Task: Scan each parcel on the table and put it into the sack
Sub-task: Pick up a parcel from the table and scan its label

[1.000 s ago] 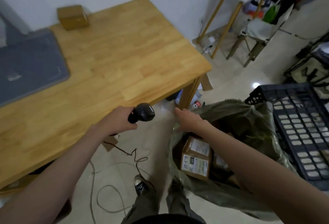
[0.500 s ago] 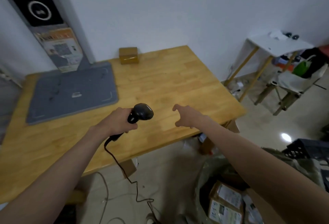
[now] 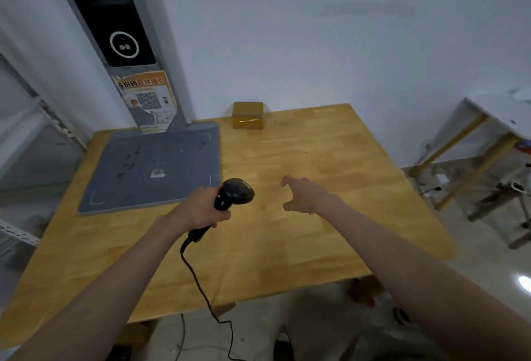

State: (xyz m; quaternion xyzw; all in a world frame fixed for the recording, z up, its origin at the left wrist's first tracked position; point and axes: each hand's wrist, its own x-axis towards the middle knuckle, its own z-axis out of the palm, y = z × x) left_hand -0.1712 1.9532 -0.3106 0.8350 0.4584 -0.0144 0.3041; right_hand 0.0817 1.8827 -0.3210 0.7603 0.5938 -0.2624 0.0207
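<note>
Your left hand [image 3: 201, 205] grips the scanner [image 3: 234, 194], your right hand [image 3: 306, 194] hovers empty with fingers spread and loosely curled, and one parcel [image 3: 248, 115], apparently the last, waits well beyond it at the table's [image 3: 301, 231] far edge, unscanned.

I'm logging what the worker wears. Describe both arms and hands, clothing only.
Both forearms are bare right up to the bottom edge of the picture: no sleeves show. The left hand and the right hand wear no gloves. No watch, ring or wristband can be seen on either wrist or on the fingers.
</note>
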